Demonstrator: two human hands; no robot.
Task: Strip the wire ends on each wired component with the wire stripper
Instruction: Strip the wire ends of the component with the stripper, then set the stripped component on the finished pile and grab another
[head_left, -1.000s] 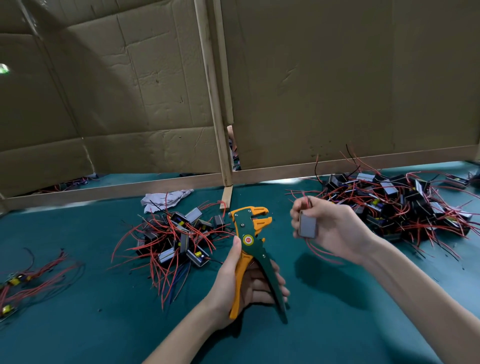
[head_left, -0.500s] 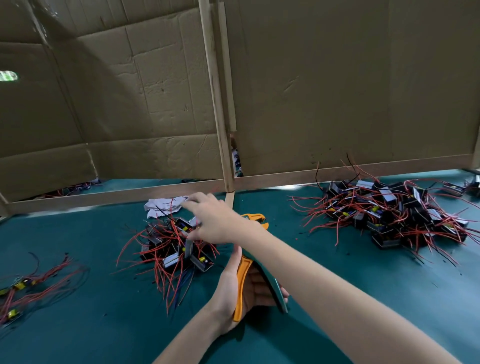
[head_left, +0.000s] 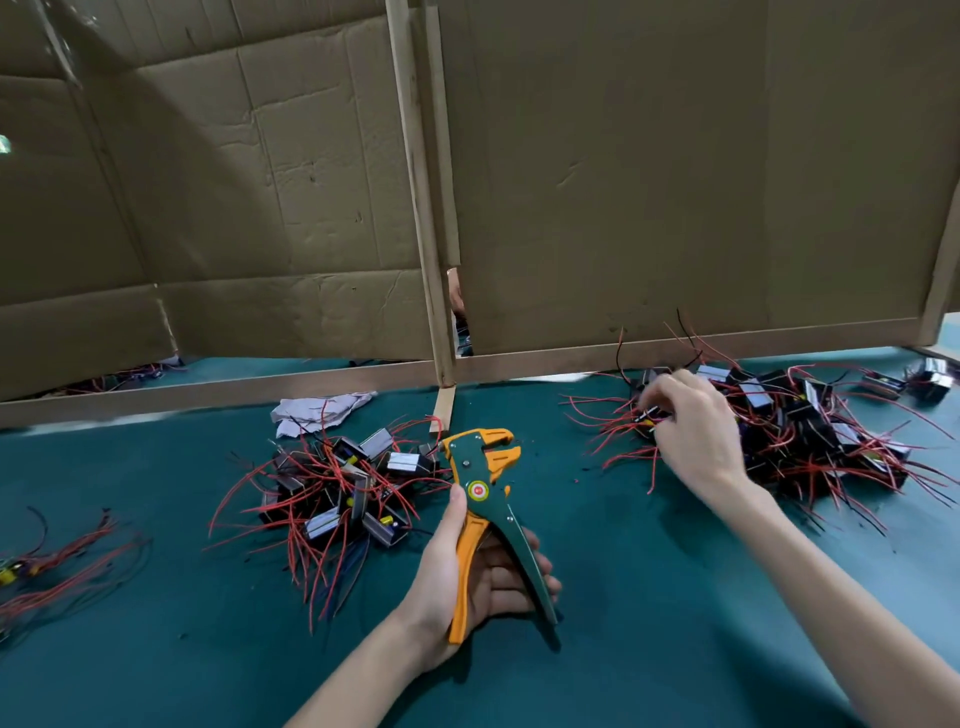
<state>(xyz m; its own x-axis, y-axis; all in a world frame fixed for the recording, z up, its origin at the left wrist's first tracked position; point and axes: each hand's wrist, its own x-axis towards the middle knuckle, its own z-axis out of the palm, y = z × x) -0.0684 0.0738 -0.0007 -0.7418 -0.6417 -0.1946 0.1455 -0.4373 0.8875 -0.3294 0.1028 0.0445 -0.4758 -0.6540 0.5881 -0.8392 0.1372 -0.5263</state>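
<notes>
My left hand (head_left: 467, 571) grips the green and orange wire stripper (head_left: 485, 499) by its handles, jaws pointing up and away from me at the table's middle. My right hand (head_left: 691, 426) reaches into the right pile of wired components (head_left: 810, 426), black boxes with red wires. Its fingertips pinch at a small dark piece at the pile's left edge; I cannot tell whether it is gripped. A second pile of the same components (head_left: 337, 483) lies just left of the stripper.
A green mat (head_left: 649, 597) covers the table. Cardboard walls on a wooden frame (head_left: 426, 208) close off the back. A crumpled white cloth (head_left: 311, 410) lies behind the left pile. Loose red wires (head_left: 57, 566) sit at the far left edge.
My right hand dropped its component on the left pile, then swung across to the right pile. The left hand has kept the stripper in the same place.
</notes>
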